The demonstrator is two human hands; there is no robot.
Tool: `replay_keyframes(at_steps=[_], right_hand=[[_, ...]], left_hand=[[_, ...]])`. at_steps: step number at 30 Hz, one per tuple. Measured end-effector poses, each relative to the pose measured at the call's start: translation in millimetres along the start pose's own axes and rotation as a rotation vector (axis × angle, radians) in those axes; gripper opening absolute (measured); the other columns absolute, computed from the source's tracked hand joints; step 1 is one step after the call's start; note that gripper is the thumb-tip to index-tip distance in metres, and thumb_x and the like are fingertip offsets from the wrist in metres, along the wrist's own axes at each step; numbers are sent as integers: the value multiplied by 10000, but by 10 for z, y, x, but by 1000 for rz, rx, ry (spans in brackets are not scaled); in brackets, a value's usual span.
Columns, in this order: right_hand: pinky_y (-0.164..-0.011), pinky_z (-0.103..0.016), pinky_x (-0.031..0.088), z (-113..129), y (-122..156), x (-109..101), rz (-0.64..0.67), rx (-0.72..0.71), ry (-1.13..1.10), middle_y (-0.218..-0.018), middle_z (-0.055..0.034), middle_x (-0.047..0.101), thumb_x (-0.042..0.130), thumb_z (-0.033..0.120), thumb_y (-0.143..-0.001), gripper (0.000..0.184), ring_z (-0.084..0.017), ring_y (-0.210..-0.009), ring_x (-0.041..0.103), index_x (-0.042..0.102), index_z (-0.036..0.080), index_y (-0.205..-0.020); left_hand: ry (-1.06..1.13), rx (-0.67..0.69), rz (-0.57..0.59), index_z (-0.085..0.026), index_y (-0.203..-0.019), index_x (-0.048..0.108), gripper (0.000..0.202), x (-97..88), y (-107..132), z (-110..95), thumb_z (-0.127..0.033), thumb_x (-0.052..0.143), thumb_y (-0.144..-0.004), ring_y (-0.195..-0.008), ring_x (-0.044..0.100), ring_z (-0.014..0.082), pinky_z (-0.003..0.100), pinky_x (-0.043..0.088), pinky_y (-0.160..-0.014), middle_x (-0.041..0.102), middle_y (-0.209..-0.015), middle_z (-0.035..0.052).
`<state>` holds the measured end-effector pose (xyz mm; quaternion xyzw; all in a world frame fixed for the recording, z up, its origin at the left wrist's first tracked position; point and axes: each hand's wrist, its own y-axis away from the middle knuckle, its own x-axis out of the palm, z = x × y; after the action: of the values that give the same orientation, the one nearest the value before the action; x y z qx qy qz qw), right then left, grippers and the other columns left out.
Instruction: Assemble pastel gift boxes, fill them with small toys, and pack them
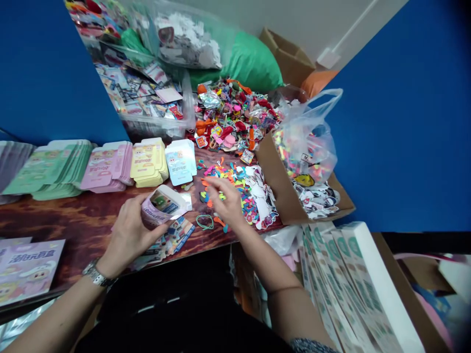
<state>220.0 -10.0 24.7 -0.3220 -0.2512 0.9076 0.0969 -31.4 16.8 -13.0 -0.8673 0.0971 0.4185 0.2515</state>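
My left hand [130, 230] is closed around a small lilac paper box [156, 211], whose top is open. A printed card [164, 202] shows inside the box. My right hand [226, 202] hovers over a pile of small colourful balloons [245, 189], its index finger and thumb slightly apart. An orange bit lies by the index fingertip; I cannot tell whether they touch. Below the box, printed cards [180, 235] lie spread at the table edge. A green elastic loop [205, 222] rests between my hands. White-edged stickers [262, 196] lie right of the balloons.
Stacks of flat green boxes [51, 166], pink boxes [105, 166], yellow boxes [149, 162] and blue boxes [180, 162] line the back left. Behind are a clear bin [154, 120] of cards and a heap of trinkets [235, 115]. A cardboard box [281, 186] stands right.
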Motion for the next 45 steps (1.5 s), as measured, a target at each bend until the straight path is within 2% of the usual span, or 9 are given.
replay_keyframes(at_steps=[3,7,9,13,16,19,32,38,45], right_hand=[[-942,-375,541,5,-33,-59,-38,-48,58,-1169,-98,673,524,296,-976,270,-190,-1087,639,665,226,-1195],[-1064,-451,463,187,71,132,163,-333,134,-1415,-164,526,602,433,-928,354,-266,-1285,533,686,204,-1185],[-1061,-418,468,151,105,155,204,-352,109,-1413,-167,534,541,451,-962,378,-247,-1304,522,678,186,-1194],[-1004,-336,492,-344,18,-254,122,94,307,-1267,-111,649,369,349,-1037,394,-174,-1162,606,572,186,-1333],[-1006,-310,461,-830,-78,-701,284,561,811,-1325,-116,615,386,310,-1025,407,-192,-1169,596,519,192,-1391],[-929,-373,482,-1169,-85,-915,358,712,932,-1234,-167,656,533,342,-955,403,-286,-1140,603,585,170,-1316],[-856,-324,465,-1334,23,-947,423,698,998,-1260,-125,645,505,399,-965,334,-266,-1148,596,597,250,-1249],[-793,-334,479,-1432,-76,-1003,441,737,983,-1004,-139,737,461,356,-979,309,-261,-925,694,655,216,-1175],[-921,-323,459,-1205,-199,-1038,334,593,903,-1245,-117,685,392,214,-978,404,-251,-1105,655,565,214,-1343]], left_hand=[[42,22,37,-143,-1320,437,659,45,-11,-91,-459,683,-796,-1091,597,338,475,506,-933,594,-1174,169],[93,43,13,-154,-1343,408,653,96,-40,-176,-452,659,-818,-1117,593,336,485,511,-938,584,-1199,172],[94,44,8,-176,-1343,409,651,92,-46,-169,-466,656,-816,-1124,595,342,493,512,-941,584,-1207,166],[77,12,23,-194,-1333,416,668,82,-39,-86,-505,663,-796,-1083,614,353,509,526,-915,599,-1183,148],[84,11,52,-200,-1334,414,684,109,-14,-56,-523,668,-788,-1083,618,357,512,528,-915,601,-1184,147],[82,39,72,-201,-1349,407,686,148,15,-69,-524,664,-801,-1100,617,359,501,526,-920,603,-1193,165],[70,44,69,-194,-1347,413,701,150,17,-76,-549,668,-798,-1087,635,363,500,536,-912,620,-1180,176],[106,43,76,-190,-1360,413,702,132,28,-107,-523,678,-802,-1135,622,362,494,527,-940,605,-1237,180],[112,21,88,-204,-1377,394,725,129,33,-117,-545,672,-801,-1128,623,357,500,533,-925,604,-1248,181]])
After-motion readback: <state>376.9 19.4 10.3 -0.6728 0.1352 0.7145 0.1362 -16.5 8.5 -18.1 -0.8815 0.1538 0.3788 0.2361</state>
